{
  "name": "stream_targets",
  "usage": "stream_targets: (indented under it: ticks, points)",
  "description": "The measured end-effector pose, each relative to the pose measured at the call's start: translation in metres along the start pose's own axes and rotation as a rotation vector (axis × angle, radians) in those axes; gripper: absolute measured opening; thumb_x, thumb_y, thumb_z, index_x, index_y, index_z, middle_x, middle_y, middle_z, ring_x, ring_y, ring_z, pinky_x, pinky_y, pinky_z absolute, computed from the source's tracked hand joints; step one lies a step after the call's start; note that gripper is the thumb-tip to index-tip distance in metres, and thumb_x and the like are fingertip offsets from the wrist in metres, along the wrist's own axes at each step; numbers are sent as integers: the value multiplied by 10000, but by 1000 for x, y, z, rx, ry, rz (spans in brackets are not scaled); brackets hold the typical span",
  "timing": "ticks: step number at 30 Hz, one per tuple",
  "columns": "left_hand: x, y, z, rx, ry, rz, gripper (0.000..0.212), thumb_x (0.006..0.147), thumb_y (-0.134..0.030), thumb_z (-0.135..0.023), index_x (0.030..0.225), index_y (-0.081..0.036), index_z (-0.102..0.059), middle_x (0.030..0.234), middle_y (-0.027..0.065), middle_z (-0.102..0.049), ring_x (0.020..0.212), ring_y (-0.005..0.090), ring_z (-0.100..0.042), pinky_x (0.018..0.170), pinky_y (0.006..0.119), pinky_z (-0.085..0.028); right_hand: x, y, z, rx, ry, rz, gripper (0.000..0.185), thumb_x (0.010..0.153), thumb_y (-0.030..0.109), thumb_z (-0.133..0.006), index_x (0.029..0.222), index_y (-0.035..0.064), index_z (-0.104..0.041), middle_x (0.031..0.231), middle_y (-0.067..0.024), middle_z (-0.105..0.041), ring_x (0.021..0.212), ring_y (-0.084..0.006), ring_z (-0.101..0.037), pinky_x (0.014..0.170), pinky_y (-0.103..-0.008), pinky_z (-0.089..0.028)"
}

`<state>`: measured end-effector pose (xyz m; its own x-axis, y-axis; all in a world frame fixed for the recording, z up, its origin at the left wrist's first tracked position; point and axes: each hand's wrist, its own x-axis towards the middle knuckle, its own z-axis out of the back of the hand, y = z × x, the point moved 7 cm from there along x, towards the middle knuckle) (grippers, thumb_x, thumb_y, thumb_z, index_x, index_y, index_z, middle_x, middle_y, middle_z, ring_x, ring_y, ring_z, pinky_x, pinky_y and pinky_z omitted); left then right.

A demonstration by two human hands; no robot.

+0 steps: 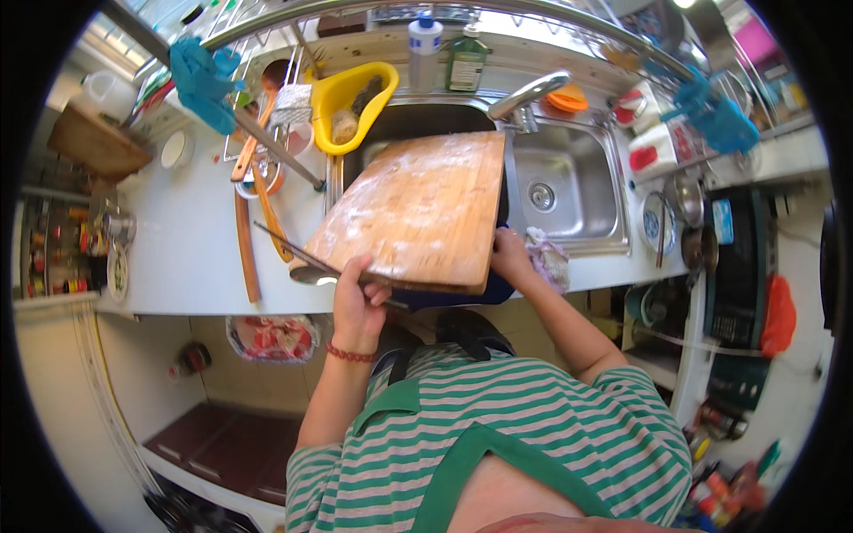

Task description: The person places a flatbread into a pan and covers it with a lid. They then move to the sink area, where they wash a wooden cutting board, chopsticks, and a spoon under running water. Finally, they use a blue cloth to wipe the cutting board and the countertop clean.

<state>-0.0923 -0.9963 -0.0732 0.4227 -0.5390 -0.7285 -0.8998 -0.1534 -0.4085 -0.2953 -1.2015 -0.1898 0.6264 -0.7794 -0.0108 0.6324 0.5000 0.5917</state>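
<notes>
A wooden board [426, 200] dusted with white powder lies tilted over the left sink basin. My left hand [360, 300] grips its near left corner, together with a thin dark utensil that sticks out to the left; a rounded metal part [310, 273] shows beside it, its kind unclear. My right hand [512, 256] is at the board's near right edge, fingers partly hidden by the board and by dark blue cloth [496, 290] beneath. Just right of that hand lies a crumpled rag [548, 258] on the sink's front edge.
The right sink basin [566, 180] lies beside the faucet [533, 96]. Left of the board are a long wooden stick [246, 246] and wooden-handled utensils [266, 213]. A yellow strainer basket [323, 113] stands behind, near a metal rail [280, 150]. Bottles [464, 63] stand at the back.
</notes>
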Motion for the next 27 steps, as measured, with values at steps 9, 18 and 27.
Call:
stream_targets:
  ticks: [9, 18, 27]
  points:
    - [27, -14, -42, -44, 85, -88, 115, 801, -113, -613, 825, -99, -501, 642, -18, -498, 437, 54, -368, 370, 188, -271, 60, 98, -37, -23, -268, 734, 334, 821, 204, -623, 1105, 36, -570, 983, -192, -626, 908, -360, -608, 772, -477, -493]
    - [50, -7, -60, 41, -13, -39, 126, 808, -116, -609, 839, -106, -488, 639, -27, -491, 429, 38, -373, 349, 173, -263, 123, 69, -169, -246, 309, 168, 323, 822, 207, -626, 1090, 37, -572, 946, -185, -629, 859, -347, -614, 734, -468, -502]
    - [55, 4, -79, 235, 23, -31, 147, 802, -142, -676, 848, -91, -546, 670, -38, -485, 453, 36, -363, 381, 181, -259, 107, 37, -227, -310, 490, -43, 311, 823, 210, -630, 1076, 37, -574, 909, -178, -632, 810, -333, -621, 695, -458, -510]
